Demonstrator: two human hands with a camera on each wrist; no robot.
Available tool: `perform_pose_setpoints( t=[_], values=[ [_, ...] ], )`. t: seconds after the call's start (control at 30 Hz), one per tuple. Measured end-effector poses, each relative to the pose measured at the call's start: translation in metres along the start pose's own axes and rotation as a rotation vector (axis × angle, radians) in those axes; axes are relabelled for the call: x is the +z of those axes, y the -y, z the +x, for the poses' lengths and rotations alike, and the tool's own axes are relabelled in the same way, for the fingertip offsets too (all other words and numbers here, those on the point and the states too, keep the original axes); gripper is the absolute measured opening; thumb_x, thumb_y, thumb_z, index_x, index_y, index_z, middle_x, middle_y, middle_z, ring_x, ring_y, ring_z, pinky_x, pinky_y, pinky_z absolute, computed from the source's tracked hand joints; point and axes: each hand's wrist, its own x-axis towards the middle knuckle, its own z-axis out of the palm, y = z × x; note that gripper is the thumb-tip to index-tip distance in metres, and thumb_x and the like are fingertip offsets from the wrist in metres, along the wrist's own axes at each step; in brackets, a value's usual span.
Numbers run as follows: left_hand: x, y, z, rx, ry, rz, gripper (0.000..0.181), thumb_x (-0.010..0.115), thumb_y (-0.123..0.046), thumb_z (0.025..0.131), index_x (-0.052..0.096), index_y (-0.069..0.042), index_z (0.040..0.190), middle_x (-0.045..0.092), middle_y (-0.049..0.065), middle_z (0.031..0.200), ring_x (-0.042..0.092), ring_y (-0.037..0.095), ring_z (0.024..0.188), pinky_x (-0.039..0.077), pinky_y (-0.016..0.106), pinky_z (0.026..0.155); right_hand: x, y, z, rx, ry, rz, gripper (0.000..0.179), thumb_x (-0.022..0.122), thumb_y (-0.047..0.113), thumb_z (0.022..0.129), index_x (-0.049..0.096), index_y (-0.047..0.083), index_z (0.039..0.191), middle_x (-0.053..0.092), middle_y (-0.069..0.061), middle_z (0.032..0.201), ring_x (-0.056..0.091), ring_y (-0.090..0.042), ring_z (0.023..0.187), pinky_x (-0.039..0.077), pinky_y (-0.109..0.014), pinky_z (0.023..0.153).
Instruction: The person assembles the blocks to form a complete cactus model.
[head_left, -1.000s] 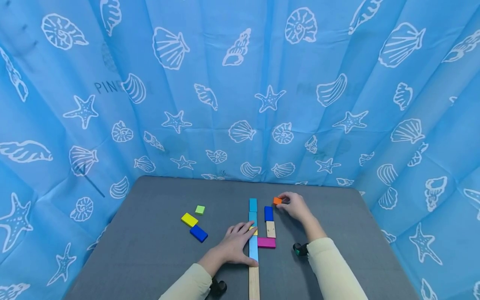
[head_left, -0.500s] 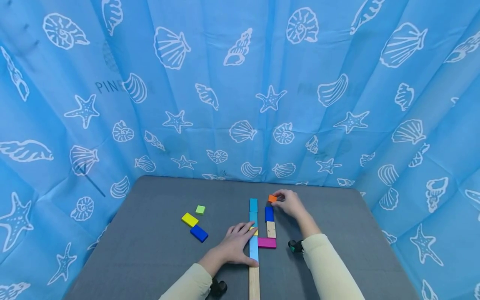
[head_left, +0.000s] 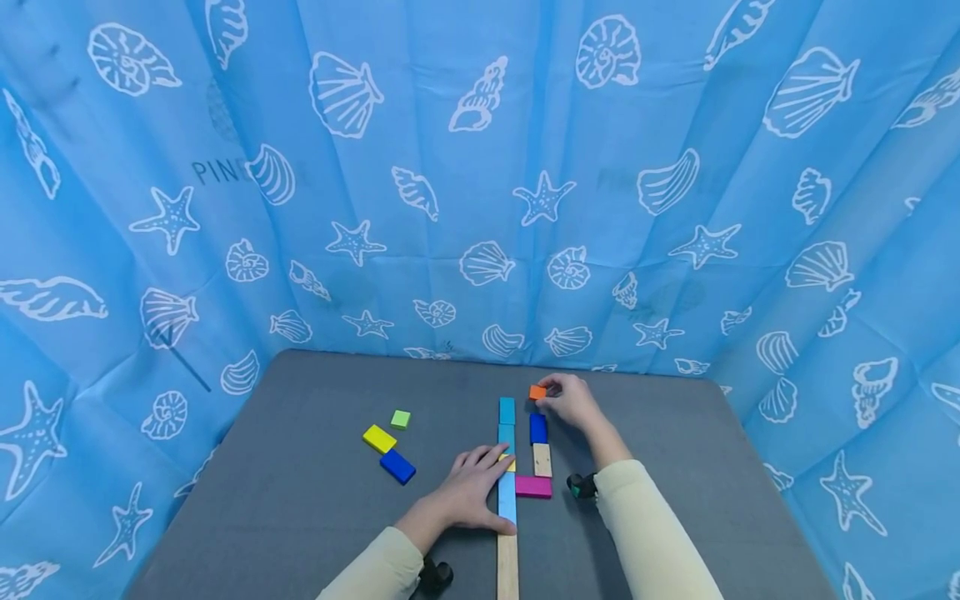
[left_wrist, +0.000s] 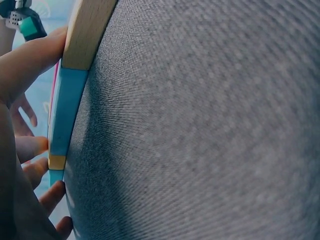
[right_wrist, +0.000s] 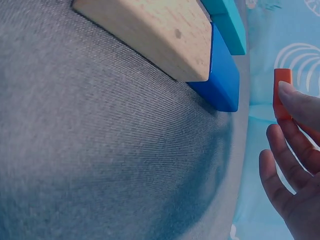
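My right hand [head_left: 573, 402] pinches a small orange block [head_left: 537, 392] between thumb and finger; in the right wrist view the block [right_wrist: 282, 95] is held above the table. Just nearer lies a dark blue block [head_left: 538, 428], end to end with a plain wooden block [head_left: 542, 460], and a magenta block [head_left: 533, 487] lies crosswise below. My left hand [head_left: 468, 492] spreads along a straight column, its thumb by the joint of the light blue block [head_left: 507, 497] and the long wooden block [head_left: 507, 567]. Its fingertips touch around a small yellow block [head_left: 511, 464]. Two teal blocks [head_left: 507, 410] top the column.
To the left lie a yellow block [head_left: 379, 439], a dark blue block [head_left: 397, 467] and a light green cube [head_left: 401, 419]. The grey table [head_left: 285, 500] ends at a blue curtain [head_left: 420, 275] with white shells. A dark wrist camera [head_left: 581, 486] sits beside the right sleeve.
My right hand has carried the orange block leftward and slightly away, from right of the dark blue block to beyond its far end. The left hand has stayed in place.
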Motion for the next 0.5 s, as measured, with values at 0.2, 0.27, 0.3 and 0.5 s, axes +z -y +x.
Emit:
perform_pose_setpoints(
  t=[0.2, 0.27, 0.3, 0.5],
  values=[
    [0.0, 0.001, 0.0, 0.004, -0.008, -0.005, 0.112, 0.066, -0.084, 0.071, 0.027, -0.029, 0.161, 0.016, -0.006, 0.169, 0.022, 0.027, 0.151, 0.019, 0.06, 0.12, 0.002, 0.002, 0.004, 0.002, 0.012, 0.019, 0.028, 0.077, 0.016, 0.09, 0.072, 0.008, 0.117, 0.071, -0.011, 0.112, 0.065, -0.028, 0.103, 0.056, -0.047, 0.087],
    [0.001, 0.001, 0.001, 0.006, -0.01, -0.008, 0.112, 0.066, -0.084, 0.071, 0.027, -0.029, 0.161, 0.016, -0.006, 0.17, 0.022, 0.028, 0.151, 0.019, 0.06, 0.119, 0.003, 0.003, 0.006, 0.009, 0.013, 0.026, 0.028, 0.077, 0.017, 0.09, 0.072, 0.009, 0.117, 0.071, -0.011, 0.113, 0.065, -0.028, 0.103, 0.056, -0.046, 0.087],
    [0.0, 0.001, 0.001, 0.008, -0.011, -0.008, 0.112, 0.066, -0.084, 0.071, 0.027, -0.029, 0.161, 0.016, -0.006, 0.17, 0.022, 0.028, 0.151, 0.02, 0.06, 0.119, 0.004, 0.003, 0.007, 0.011, 0.015, 0.028, 0.029, 0.077, 0.017, 0.091, 0.072, 0.009, 0.118, 0.071, -0.011, 0.113, 0.065, -0.027, 0.103, 0.056, -0.046, 0.087],
    [-0.001, -0.001, -0.001, 0.007, -0.008, -0.006, 0.111, 0.066, -0.083, 0.072, 0.027, -0.029, 0.161, 0.015, -0.005, 0.17, 0.022, 0.028, 0.151, 0.019, 0.06, 0.12, 0.007, 0.003, 0.013, 0.029, 0.024, 0.059, 0.029, 0.076, 0.017, 0.092, 0.071, 0.009, 0.119, 0.07, -0.012, 0.115, 0.066, -0.028, 0.104, 0.056, -0.046, 0.087]
  ],
)
